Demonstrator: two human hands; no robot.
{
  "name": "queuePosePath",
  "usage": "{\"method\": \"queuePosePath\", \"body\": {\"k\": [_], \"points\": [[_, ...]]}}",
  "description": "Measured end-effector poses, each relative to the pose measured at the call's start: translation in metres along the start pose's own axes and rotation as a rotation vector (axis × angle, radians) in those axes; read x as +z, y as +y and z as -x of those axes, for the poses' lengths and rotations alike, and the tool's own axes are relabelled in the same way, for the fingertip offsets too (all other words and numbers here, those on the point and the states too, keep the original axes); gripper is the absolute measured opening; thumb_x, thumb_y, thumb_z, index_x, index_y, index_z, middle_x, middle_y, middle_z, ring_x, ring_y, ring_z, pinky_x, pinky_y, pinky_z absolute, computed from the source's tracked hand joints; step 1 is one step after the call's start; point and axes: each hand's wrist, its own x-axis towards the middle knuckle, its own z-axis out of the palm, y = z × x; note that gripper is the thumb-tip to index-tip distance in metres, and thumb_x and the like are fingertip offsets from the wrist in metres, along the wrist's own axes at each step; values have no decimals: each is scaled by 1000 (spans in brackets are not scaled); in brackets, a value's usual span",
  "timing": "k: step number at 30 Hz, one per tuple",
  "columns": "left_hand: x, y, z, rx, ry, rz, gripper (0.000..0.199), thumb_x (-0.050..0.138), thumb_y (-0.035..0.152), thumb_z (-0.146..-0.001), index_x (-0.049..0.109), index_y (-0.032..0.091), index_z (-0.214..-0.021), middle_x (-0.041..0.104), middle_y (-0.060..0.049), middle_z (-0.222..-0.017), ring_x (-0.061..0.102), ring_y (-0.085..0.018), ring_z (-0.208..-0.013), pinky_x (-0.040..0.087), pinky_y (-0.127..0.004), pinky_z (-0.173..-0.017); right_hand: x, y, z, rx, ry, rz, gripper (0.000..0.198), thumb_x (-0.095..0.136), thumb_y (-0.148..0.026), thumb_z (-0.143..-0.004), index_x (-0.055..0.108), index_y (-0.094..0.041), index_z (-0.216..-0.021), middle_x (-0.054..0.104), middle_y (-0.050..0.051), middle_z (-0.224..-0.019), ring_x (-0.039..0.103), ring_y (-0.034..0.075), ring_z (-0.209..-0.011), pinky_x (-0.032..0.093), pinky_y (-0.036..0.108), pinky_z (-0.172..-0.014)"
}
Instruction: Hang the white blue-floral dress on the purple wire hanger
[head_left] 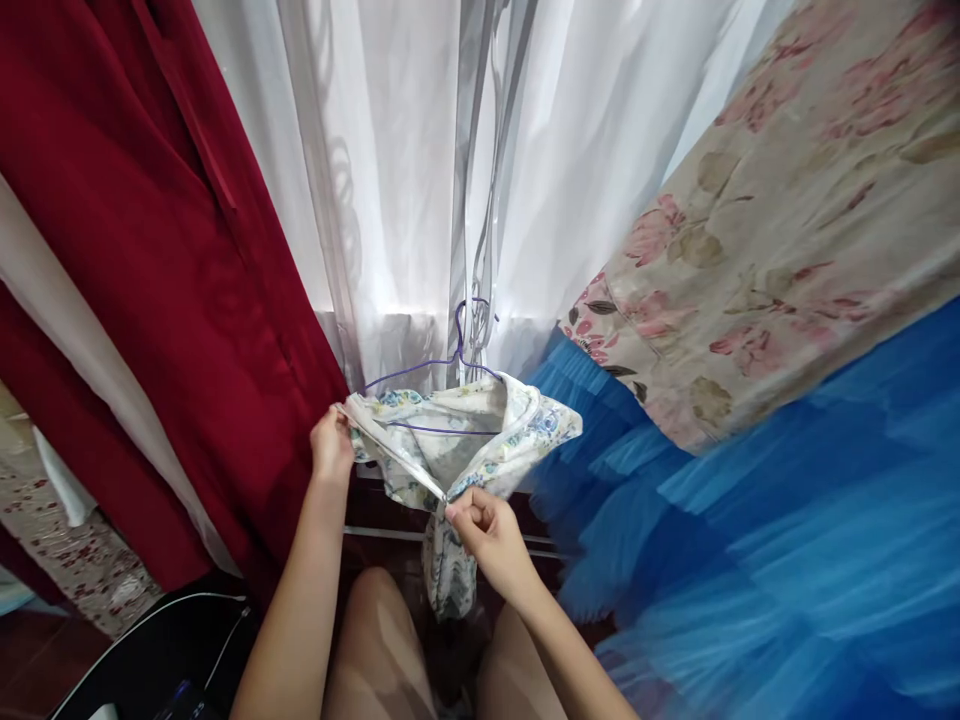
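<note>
You have the flowered garment (487,465) in front of you, above your knees (382,610), spread between your two hands. Your left hand (331,445) grasps its edge at the left shoulder, fingers curled over the cloth, so nearly all of the garment lies to the right of that grip. Your right hand (486,525) pinches the cloth between thumb and forefinger at the bottom of the open neck. From that pinch the neckline spreads upward and away from you in a V, while a narrow, bunched length of cloth hangs below it, down between your knees.

The purple hanger (460,350) sits inside the garment, its lower bar crossing the open neck and its hook rising beyond both your hands. The hook is in front of some white ribbons (476,200); you cannot tell whether it hangs on them. Behind is a white curtain (405,150), with red cloth (187,250) beside your left hand and blue netting (712,520) to the right, under a rose-patterned cloth (750,250).
</note>
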Motion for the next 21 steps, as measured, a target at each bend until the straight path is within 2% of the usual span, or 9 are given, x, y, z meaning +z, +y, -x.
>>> {"method": "queuePosePath", "body": {"k": [3, 5, 8, 10, 12, 15, 18, 19, 21], "points": [[13, -24, 52, -173, -89, 21, 33, 57, 47, -85, 57, 16, -72, 54, 1, -58, 53, -13, -54, 45, -26, -57, -4, 19, 9, 52, 53, 10, 35, 63, -47, -85, 47, -21, -67, 39, -9, -44, 30, 8, -40, 22, 23, -45], [23, -27, 95, -296, -239, 35, 32, 63, 47, -80, 62, 15, -76, 59, 0, -65, 56, -15, -61, 45, -26, -59, -15, 34, 14, 92, 104, 26, 36, 62, -47, -85, 46, -22, -65, 40, -8, -42, 32, 9, -40, 25, 23, -45], [35, -7, 152, -371, -465, 81, 30, 66, 44, -80, 62, 15, -74, 59, 0, -67, 55, -14, -63, 44, -24, -59, -38, 50, 27, 130, 140, 119, 32, 61, -45, -83, 50, -22, -64, 46, -5, -45, 40, 13, -43, 33, 26, -48], [42, 20, 178, -397, -682, 156, 28, 60, 43, -88, 59, 16, -77, 57, 0, -68, 54, -14, -64, 43, -24, -60, -51, 52, 40, 103, 173, 252, 21, 66, -39, -79, 59, -21, -70, 60, 0, -60, 56, 20, -60, 46, 32, -62], [49, 52, 192, -373, -892, 210, 25, 53, 40, -94, 60, 18, -84, 60, -2, -75, 56, -15, -70, 45, -25, -65, -59, 47, 55, 73, 167, 324, 19, 71, -31, -72, 68, -20, -88, 70, 6, -89, 63, 28, -91, 49, 39, -86], [58, 88, 198, -171, -1109, 122, 22, 50, 34, -96, 66, 20, -90, 66, -6, -87, 60, -19, -86, 47, -31, -83, -64, 31, 74, 169, -35, 177, 47, 73, -25, -69, 67, -21, -115, 67, 9, -115, 58, 32, -115, 43, 43, -103], [61, 94, 195, -98, -1118, 73, 26, 57, 36, -92, 67, 23, -113, 66, -7, -100, 58, -22, -101, 42, -35, -99, -66, 13, 86, 300, -137, -3, 45, 73, -33, -74, 66, -20, -117, 68, 9, -113, 59, 32, -114, 43, 44, -103], [59, 90, 195, -133, -1140, 93, 37, 59, 38, -91, 62, 24, -125, 64, -8, -107, 57, -23, -107, 41, -37, -102, -69, 8, 88, 329, -127, -31, 42, 73, -38, -77, 67, -20, -115, 69, 9, -110, 61, 32, -110, 45, 45, -101], [51, 77, 199, -263, -1295, 146, 52, 59, 45, -90, 54, 22, -136, 63, -9, -115, 56, -25, -113, 41, -38, -104, -79, -2, 89, 379, -119, -45, 37, 72, -44, -78, 70, -20, -106, 70, 8, -99, 65, 30, -97, 50, 43, -91]]}}
